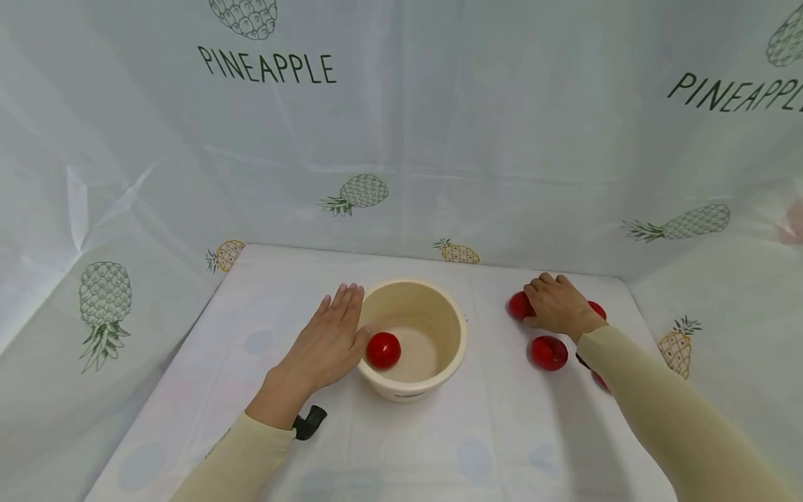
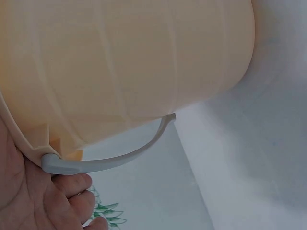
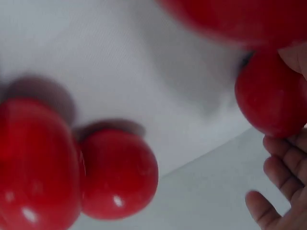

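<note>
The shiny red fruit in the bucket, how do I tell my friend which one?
On the white table, find the round cream plastic bucket by the left hand. Look inside it, at the left: there's the shiny round red fruit. It's the only one in the bucket; the other red fruits are off to the right, around the right hand.

Five red fruits (image 1: 383, 351), one bucket (image 1: 433, 317)

"What does the white table (image 1: 426, 453) look like?"
"Pale, with faint bluish spots (image 1: 474, 458)."
"What's on it?"
"A cream bucket (image 1: 436, 314), and red fruits (image 1: 548, 353) grouped to its right."
</note>
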Tool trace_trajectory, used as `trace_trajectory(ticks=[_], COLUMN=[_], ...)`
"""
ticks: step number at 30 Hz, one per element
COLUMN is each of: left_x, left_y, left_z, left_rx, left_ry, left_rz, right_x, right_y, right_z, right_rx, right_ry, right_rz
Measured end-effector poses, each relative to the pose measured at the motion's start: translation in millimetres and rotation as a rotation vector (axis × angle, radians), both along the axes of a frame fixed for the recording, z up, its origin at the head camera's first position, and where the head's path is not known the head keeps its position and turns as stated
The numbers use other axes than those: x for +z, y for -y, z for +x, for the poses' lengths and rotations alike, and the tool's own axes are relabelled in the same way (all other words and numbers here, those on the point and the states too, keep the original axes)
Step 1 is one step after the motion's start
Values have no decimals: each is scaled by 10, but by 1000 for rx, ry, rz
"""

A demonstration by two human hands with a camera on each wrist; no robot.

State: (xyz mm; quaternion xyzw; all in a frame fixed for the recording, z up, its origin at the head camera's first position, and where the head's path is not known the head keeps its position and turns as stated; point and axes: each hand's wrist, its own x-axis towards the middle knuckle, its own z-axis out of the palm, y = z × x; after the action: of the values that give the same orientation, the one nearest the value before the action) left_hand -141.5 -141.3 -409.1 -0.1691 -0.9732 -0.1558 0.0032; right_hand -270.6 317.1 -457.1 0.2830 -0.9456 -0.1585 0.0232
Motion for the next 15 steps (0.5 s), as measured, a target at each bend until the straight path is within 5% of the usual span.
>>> trace_trajectory(ticks=[7,15], left_x=[3,32], left_y=[-10,20], left_z=[-2,-5], left_rx=[-4,-15], left_ry=[8,16], left_rz=[-7,-19], right_x=[9,175], right_y=[83,299], right_z=[21,182], right_rx=[-36,-11], right_ry=[-187,-204], right_rz=[-109,-59])
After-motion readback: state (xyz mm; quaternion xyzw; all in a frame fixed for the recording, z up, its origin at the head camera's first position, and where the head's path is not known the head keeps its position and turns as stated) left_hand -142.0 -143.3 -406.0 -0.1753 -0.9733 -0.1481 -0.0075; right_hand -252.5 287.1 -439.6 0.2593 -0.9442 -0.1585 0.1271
